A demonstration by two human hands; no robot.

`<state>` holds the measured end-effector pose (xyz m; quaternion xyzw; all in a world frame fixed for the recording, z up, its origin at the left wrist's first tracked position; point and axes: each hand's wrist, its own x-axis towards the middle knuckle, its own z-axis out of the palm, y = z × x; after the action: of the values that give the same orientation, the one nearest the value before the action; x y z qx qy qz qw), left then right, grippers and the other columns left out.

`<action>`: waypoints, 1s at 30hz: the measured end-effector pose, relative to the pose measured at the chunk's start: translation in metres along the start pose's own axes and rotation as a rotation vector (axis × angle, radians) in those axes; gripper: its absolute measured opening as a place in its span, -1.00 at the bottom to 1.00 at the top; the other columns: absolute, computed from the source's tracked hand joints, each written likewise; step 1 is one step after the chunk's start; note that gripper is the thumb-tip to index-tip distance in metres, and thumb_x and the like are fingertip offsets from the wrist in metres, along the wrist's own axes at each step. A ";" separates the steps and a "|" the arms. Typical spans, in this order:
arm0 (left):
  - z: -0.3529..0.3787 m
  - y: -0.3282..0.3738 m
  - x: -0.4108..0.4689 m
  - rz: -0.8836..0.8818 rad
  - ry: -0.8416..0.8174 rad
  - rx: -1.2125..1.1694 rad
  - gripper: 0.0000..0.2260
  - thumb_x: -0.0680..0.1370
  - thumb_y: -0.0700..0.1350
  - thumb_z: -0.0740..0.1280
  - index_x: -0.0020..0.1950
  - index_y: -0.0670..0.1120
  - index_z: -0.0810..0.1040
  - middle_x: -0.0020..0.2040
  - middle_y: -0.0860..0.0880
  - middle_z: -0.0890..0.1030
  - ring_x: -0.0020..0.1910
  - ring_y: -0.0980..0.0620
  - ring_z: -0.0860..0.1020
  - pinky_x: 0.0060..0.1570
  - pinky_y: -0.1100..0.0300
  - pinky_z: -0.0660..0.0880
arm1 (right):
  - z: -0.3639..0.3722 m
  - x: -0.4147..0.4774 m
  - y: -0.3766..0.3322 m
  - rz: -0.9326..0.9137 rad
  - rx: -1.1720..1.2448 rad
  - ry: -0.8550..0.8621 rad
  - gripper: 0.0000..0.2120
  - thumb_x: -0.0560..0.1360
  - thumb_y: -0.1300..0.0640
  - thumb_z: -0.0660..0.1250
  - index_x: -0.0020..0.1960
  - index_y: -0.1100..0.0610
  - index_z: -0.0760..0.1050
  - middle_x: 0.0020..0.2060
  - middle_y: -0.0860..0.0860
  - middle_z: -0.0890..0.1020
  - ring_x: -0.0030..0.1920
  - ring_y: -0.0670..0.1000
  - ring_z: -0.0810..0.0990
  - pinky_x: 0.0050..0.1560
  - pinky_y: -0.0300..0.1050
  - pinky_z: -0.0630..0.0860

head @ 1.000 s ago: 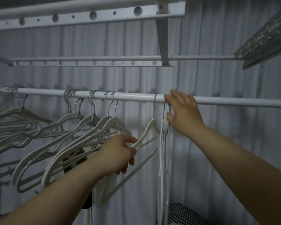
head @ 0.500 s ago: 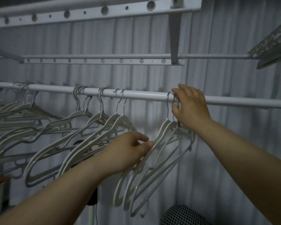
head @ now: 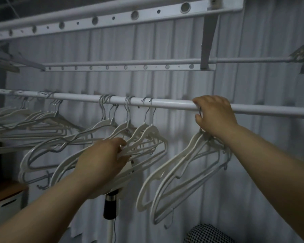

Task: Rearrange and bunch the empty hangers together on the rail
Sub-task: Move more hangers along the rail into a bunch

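A white rail (head: 174, 104) runs across the view. Several empty white hangers hang from it in clusters. My right hand (head: 215, 114) grips the metal hooks of a small bunch of hangers (head: 181, 172) at the rail, thumb under the rail and fingers over it. My left hand (head: 105, 156) holds the shoulders of the middle cluster of hangers (head: 147, 137), fingers curled round their arms. More hangers (head: 42, 120) hang further left on the rail.
A perforated white bracket (head: 126, 67) and upper rail sit behind and above. A white corrugated wall (head: 253, 155) is at the back. A dark-necked stand (head: 111, 204) is below the hangers, a white box (head: 5, 204) at lower left, a checked fabric (head: 207, 234) at bottom right.
My left hand has left the right-hand bunch and moved left to the middle cluster. The view has swung right; my right hand keeps hold of the hooks at the rail.
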<state>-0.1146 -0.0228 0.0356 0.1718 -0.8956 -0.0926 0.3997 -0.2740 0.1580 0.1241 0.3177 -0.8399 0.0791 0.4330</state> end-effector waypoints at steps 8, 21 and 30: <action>0.005 -0.014 0.001 0.057 0.025 0.281 -0.76 0.55 -0.04 0.17 0.18 0.06 0.50 0.11 0.01 0.60 0.20 -0.01 0.47 0.27 0.14 0.21 | -0.002 -0.006 0.008 -0.059 0.028 0.035 -0.52 0.47 0.30 0.23 0.38 0.13 0.31 0.28 0.11 0.46 0.29 0.14 0.37 0.30 -0.16 0.07; -0.009 0.004 0.013 0.080 0.113 -0.093 -0.77 0.54 -0.17 0.25 0.16 -0.07 0.57 -0.04 -0.09 0.66 0.00 -0.07 0.57 0.02 0.12 0.44 | -0.011 -0.014 0.014 -0.061 0.075 0.029 -0.56 0.43 0.27 0.31 0.30 0.21 0.40 0.29 0.13 0.44 0.34 0.14 0.32 0.39 -0.11 0.09; -0.001 0.035 0.027 -0.015 0.008 -0.231 -0.76 0.55 -0.21 0.21 0.18 -0.10 0.53 0.01 -0.16 0.65 -0.05 -0.16 0.62 -0.01 -0.04 0.55 | -0.022 -0.038 0.024 -0.085 0.060 0.124 -0.59 0.37 0.28 0.37 0.21 0.27 0.49 0.18 0.20 0.55 0.31 0.27 0.39 0.38 0.14 0.18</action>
<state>-0.1387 -0.0013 0.0654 0.1316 -0.8762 -0.1973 0.4196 -0.2575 0.2038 0.1120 0.3601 -0.7946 0.1052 0.4773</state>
